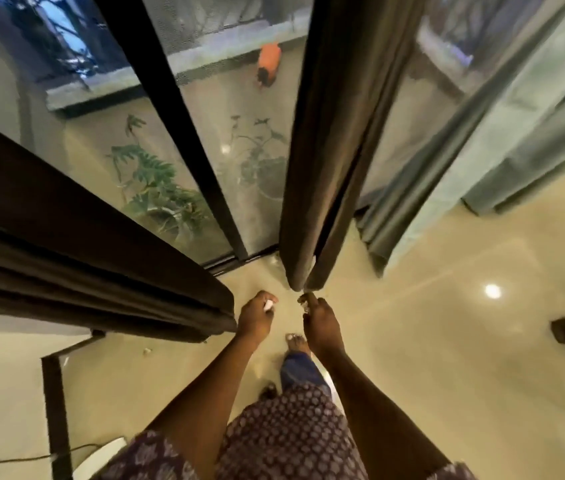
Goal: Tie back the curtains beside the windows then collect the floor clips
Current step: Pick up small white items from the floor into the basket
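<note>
From the head view I read no writing anywhere. My left hand (255,318) has its grip pinched on a small white clip (268,305). My right hand (319,322) pinches another clip (305,305), just under the hem of the brown curtain (322,168) at twelve o'clock. Bare floor (447,341) opens toward three o'clock; a second brown curtain (83,258) crowds nine o'clock.

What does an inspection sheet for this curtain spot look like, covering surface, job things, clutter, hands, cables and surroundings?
Surface: glossy beige tiled floor, lamp reflections.
Job's things: dark brown curtain hanging bunched; second brown curtain at left; small white clip in left hand.
Clutter: small pale scrap on floor.
Hands: left hand pinches clip; right hand pinches something small at curtain hem.
Cables: thin dark cable bottom left.
Surroundings: glass door, grey-green curtain.
</note>
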